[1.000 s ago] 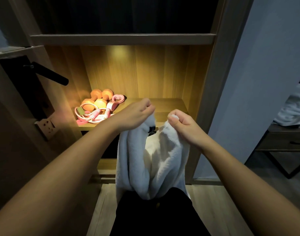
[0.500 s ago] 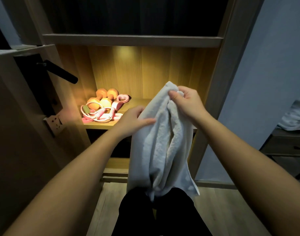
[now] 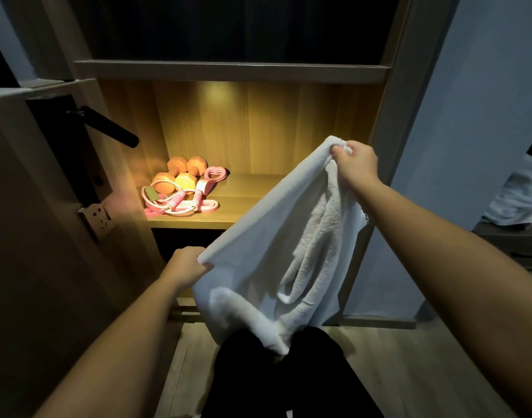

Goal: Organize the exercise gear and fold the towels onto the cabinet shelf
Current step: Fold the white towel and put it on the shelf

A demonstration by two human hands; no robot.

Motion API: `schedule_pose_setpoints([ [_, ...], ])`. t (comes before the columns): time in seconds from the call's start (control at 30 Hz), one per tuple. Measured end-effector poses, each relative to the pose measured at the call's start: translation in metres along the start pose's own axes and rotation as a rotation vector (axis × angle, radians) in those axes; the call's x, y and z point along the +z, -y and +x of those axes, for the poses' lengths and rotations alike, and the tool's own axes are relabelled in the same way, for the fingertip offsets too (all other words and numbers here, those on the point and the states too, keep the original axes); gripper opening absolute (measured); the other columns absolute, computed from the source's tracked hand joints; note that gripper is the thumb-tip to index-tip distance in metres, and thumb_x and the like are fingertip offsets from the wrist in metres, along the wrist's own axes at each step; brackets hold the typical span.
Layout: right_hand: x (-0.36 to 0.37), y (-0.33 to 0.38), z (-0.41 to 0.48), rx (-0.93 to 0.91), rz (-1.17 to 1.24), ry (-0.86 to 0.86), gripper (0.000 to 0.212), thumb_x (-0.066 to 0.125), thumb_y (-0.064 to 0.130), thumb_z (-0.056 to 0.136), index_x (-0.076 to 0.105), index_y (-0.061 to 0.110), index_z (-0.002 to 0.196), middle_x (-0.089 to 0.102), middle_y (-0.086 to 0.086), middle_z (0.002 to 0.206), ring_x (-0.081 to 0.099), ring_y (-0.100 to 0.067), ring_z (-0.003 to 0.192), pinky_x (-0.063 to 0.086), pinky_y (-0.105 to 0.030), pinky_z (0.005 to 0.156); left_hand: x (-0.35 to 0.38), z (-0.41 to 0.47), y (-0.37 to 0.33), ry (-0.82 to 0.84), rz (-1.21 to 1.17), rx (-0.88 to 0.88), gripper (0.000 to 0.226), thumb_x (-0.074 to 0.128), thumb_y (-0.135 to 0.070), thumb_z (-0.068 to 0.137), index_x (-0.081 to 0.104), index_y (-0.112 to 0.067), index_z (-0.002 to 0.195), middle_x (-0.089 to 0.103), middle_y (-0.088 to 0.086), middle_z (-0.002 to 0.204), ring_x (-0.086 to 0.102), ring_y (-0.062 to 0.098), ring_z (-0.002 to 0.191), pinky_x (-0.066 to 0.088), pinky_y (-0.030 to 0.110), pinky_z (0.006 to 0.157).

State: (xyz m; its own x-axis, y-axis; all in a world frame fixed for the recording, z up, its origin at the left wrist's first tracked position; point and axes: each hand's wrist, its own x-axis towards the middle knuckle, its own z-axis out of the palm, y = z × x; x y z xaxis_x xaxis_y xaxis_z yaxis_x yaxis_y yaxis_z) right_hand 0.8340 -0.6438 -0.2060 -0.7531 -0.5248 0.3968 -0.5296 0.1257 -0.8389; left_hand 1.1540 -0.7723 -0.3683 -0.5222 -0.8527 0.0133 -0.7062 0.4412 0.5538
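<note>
A white towel (image 3: 267, 254) hangs stretched on a slant in front of the lit cabinet shelf (image 3: 246, 203). My right hand (image 3: 353, 159) pinches its upper corner high at the right. Lower down on the left, my left hand (image 3: 187, 267) grips another edge of the same towel. Its loose end droops over my dark trousers. On the left part of the shelf lie orange dumbbells (image 3: 180, 173) and a pink skipping rope with resistance bands (image 3: 183, 203), bunched together.
An open door with a black lever handle (image 3: 107, 126) stands at the left, close to my left arm. Another shelf board (image 3: 231, 70) runs above the lit one. More white cloth (image 3: 521, 197) lies on a dark side table at the right. Wooden floor below.
My left hand slid down and left along the towel and now holds a lower edge, spreading the towel out. My right hand stayed high on the upper corner.
</note>
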Motion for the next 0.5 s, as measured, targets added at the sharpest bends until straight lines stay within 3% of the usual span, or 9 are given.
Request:
schedule_pose_setpoints([
  [0.17, -0.004, -0.009, 0.006, 0.084, -0.004, -0.055, 0.027, 0.049, 0.035, 0.100, 0.067, 0.016, 0.109, 0.064, -0.004, 0.101, 0.059, -0.015, 0.092, 0.045, -0.020, 0.073, -0.006, -0.022, 0.050, 0.028, 0.116, -0.112, 0.004, 0.063, -0.021, 0.093, 0.065, -0.017, 0.092, 0.063, 0.004, 0.087, 0.061, 0.019, 0.080, 0.054, 0.038, 0.074],
  [0.3, -0.014, -0.017, 0.008, 0.133, -0.038, -0.076, 0.029, 0.048, 0.034, 0.101, 0.066, 0.015, 0.113, 0.064, -0.005, 0.105, 0.057, -0.016, 0.092, 0.045, -0.025, 0.078, -0.011, -0.042, 0.096, 0.019, 0.121, -0.280, 0.016, 0.063, -0.021, 0.093, 0.066, -0.016, 0.078, 0.064, 0.007, 0.079, 0.061, 0.022, 0.075, 0.051, 0.034, 0.068],
  [0.5, -0.010, -0.016, 0.003, 0.147, -0.066, -0.077, 0.030, 0.046, 0.033, 0.102, 0.066, 0.014, 0.114, 0.065, -0.007, 0.108, 0.057, -0.017, 0.092, 0.044, -0.026, 0.077, -0.004, -0.061, 0.121, 0.027, -0.044, -0.425, 0.008, 0.055, -0.016, 0.097, 0.052, -0.013, 0.091, 0.058, 0.013, 0.094, 0.055, 0.025, 0.081, 0.043, 0.033, 0.066],
])
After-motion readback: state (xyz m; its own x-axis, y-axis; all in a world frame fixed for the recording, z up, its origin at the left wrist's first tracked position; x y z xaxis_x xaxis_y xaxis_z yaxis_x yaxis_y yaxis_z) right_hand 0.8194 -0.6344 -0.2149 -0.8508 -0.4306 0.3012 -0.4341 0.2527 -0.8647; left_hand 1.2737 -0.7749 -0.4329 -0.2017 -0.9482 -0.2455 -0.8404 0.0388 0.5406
